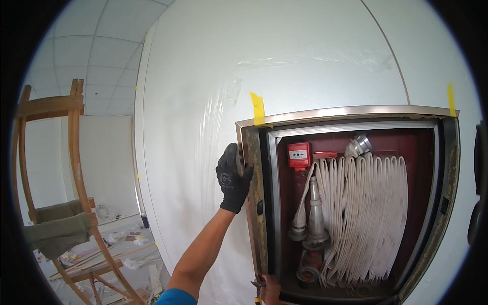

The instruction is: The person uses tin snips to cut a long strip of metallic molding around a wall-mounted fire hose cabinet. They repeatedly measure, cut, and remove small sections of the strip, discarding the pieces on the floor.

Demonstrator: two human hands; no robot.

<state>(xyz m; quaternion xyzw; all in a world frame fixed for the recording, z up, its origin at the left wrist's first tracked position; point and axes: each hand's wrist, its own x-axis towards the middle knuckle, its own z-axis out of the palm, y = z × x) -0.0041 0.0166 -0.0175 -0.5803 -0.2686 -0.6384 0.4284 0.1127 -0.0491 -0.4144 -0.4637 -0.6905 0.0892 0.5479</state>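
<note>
My left hand (234, 178), in a black glove, grips the left side of a metal cabinet frame (345, 111), with the thumb near the frame's edge. Low at the frame's bottom left corner is my right hand (272, 291), bare and largely cut off by the picture's lower edge. Beside its fingers stands a small plier-like tool (258, 285), jaws up, with a yellow and black handle. Inside the open cabinet a pale fire hose (363, 218) hangs in many upright folds. A grey nozzle (315, 218) and a silver coupling (359, 145) are by it.
A red call point (299, 154) sits at the cabinet's upper left. Yellow tape strips (257, 108) stick to the frame's top. Clear plastic film (216, 112) covers part of the white wall. On the left stands a wooden stepladder (76, 152) with a green cloth (58, 229); debris litters the floor.
</note>
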